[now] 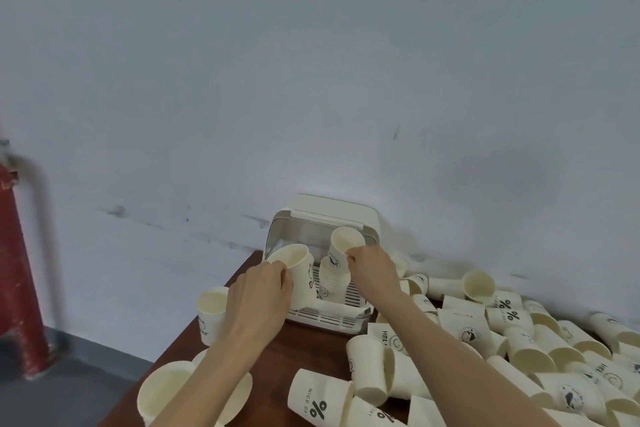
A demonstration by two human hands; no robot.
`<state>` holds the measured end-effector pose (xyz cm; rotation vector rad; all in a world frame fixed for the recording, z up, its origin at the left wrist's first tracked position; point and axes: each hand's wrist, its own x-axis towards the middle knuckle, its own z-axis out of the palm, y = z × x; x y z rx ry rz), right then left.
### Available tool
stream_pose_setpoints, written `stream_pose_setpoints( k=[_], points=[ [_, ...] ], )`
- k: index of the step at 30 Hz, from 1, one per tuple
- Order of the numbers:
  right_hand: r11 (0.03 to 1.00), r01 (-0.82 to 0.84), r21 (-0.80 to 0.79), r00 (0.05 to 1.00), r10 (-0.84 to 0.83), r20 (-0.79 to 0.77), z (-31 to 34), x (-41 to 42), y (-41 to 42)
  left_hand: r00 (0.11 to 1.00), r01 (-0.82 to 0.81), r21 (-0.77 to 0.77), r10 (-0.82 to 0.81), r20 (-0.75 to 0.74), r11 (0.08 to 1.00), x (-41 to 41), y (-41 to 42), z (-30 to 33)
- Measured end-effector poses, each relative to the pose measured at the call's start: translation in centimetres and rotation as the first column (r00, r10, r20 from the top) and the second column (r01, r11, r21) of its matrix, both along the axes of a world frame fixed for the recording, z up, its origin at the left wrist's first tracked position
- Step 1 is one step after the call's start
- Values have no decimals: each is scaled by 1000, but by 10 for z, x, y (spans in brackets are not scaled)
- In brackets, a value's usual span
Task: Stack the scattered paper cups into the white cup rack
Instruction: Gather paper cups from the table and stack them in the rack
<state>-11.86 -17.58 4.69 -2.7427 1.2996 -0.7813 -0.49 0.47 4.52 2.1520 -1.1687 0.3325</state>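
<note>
Holding one cup upright, the left hand grips it; right hand pinches a tilted cup over the rack.

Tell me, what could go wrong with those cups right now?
The cup in the right hand is pinched only at its rim above the stack in the rack, so it might slip or go in crooked. The left hand holds a cup close beside that stack and could bump it.
</note>
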Motion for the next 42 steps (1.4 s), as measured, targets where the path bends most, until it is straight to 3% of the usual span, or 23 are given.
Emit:
stream_pose_setpoints(
  k=[8,16,24,32,42],
  points=[
    [993,10,-114,1000,-12,-15,-12,16,-8,1000,7,-7,-7,-21,1000,3,-11,-9],
    [1000,2,32,992,2,-127,-33,18,-21,1000,-8,-11,8,-25,1000,7,-13,-10],
    [1000,-22,19,984,25,-178,-29,23,-15,999,-40,-28,40,-19,999,16,-12,-7],
    [987,10,161,950,41,-310,-49,22,-14,998,-55,-28,55,-27,998,19,-17,-6],
    [995,-24,94,961,49,-273,-48,26,-8,996,-89,-11,90,2,996,32,-31,-4]
  ],
)
